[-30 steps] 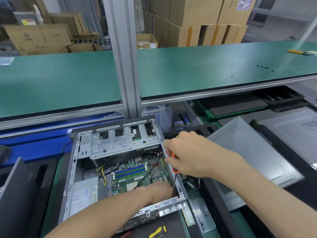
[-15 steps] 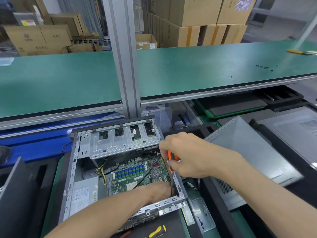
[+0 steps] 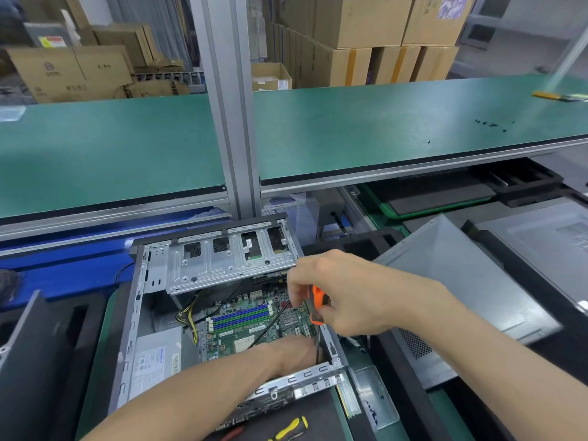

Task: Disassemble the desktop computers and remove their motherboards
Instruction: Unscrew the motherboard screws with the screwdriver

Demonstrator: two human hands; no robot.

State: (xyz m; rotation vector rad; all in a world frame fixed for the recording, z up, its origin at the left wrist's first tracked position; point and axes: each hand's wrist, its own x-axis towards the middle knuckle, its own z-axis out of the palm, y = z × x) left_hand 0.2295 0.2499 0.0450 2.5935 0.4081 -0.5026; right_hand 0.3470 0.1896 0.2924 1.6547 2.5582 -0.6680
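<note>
**Screwdriver down in the open case**

Green-matted benches run under an aluminium post, with cardboard boxes (image 3: 366,23) stacked behind. On the lower bench the right hand (image 3: 346,294) curls its fingers round an orange-handled screwdriver (image 3: 316,308), shaft pointing down by the right wall of the open computer case (image 3: 133,329). The left hand (image 3: 292,353) reaches into the case's near right corner, resting on the motherboard (image 3: 251,323); whether its fingers hold anything cannot be told. The motherboard lies flat in the case, below the raised drive cage (image 3: 222,262). A grey side panel (image 3: 461,281) leans to the right. A yellow-handled tool (image 3: 291,429) lies at the near edge.
</note>
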